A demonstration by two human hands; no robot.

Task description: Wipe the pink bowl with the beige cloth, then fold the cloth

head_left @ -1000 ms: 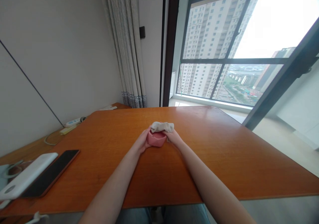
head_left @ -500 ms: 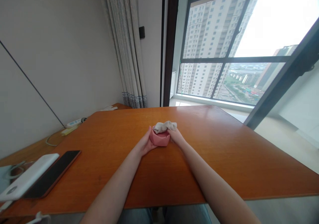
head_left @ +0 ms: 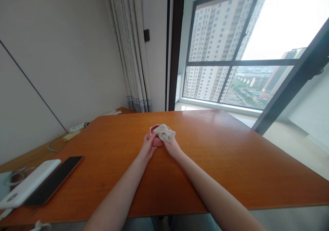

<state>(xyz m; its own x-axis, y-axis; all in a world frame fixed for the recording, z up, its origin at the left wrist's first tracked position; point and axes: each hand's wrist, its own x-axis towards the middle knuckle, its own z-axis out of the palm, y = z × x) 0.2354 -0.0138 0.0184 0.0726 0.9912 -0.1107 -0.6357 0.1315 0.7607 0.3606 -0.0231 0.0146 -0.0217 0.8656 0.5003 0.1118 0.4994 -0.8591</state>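
A small pink open container [head_left: 157, 142] is between my hands over the middle of the table; its exact kind cannot be made out. My left hand [head_left: 147, 146] is closed on its left side, thumb near the rim. A crumpled off-white cloth [head_left: 166, 134] lies over the right part of the container and hides much of its opening. My right hand [head_left: 173, 148] is closed on the cloth at the container's right side. Its fingertips are partly hidden under the fabric.
An orange-brown wooden table [head_left: 205, 162] spreads around my hands. At the left lie a dark phone [head_left: 55, 181] and a white power bank [head_left: 31, 181] with a cable. Further back are a power strip [head_left: 77, 127], a curtain [head_left: 131, 53] and a window [head_left: 231, 62].
The container has shifted slightly left and tilted so its opening shows more. My right hand and the cloth have moved left, and the cloth has changed from a long roll to a spread bunch.
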